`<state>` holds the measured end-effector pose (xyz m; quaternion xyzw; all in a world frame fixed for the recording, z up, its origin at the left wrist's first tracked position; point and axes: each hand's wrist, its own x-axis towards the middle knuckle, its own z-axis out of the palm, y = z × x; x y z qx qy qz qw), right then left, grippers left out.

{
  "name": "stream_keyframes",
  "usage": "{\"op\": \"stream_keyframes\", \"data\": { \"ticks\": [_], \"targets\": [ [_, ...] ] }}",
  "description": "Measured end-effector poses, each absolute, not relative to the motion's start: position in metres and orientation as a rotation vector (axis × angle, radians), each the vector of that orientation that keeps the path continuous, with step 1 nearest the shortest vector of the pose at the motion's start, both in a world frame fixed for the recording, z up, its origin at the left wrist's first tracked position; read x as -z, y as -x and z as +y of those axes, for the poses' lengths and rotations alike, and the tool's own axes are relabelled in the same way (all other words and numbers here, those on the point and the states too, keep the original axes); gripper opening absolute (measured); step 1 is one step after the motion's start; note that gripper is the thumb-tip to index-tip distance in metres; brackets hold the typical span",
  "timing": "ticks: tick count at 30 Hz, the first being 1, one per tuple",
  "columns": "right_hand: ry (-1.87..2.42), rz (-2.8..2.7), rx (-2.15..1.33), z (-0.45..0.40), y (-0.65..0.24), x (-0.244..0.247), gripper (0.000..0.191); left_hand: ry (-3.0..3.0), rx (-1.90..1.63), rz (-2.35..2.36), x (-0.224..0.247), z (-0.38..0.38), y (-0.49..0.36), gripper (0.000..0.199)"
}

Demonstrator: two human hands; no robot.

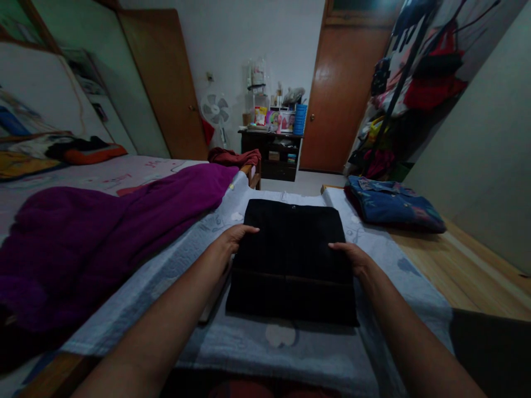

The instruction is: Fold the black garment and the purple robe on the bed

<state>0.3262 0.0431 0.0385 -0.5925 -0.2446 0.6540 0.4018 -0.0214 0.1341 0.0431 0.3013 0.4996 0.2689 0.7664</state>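
A folded black garment [292,249], squared off with a small shiny button near its far edge, lies in front of me over a light blue patterned sheet [280,336]. My left hand [238,236] grips its left side, thumb on top and the other fingers mostly hidden. On the right side, my right hand [348,254] holds it the same way, thumb pressed on the cloth. Whether the garment rests fully on the sheet or is slightly raised, I cannot tell. Something pale and flat shows beside its left edge, partly behind my left forearm.
To the right, a folded blue floral garment [394,202] sits on the wooden surface [448,260]. A purple blanket [103,237] spreads across the left, beside a bed [136,171]. Farther back stand a fan [216,110], a dark cabinet [271,157] and a door [338,94].
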Motion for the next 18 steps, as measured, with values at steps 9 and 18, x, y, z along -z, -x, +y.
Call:
{"op": "stream_keyframes", "data": {
  "ticks": [9,18],
  "targets": [
    [1.306,-0.834,-1.331,0.082,-0.344,-0.096,0.038,-1.032,-1.055,0.960,-0.105,0.161,0.000,0.040],
    [1.047,-0.986,-1.080,0.141,-0.347,-0.107,0.055,-1.334,-1.401,0.743,-0.128,0.202,-0.023,0.074]
  ]
}}
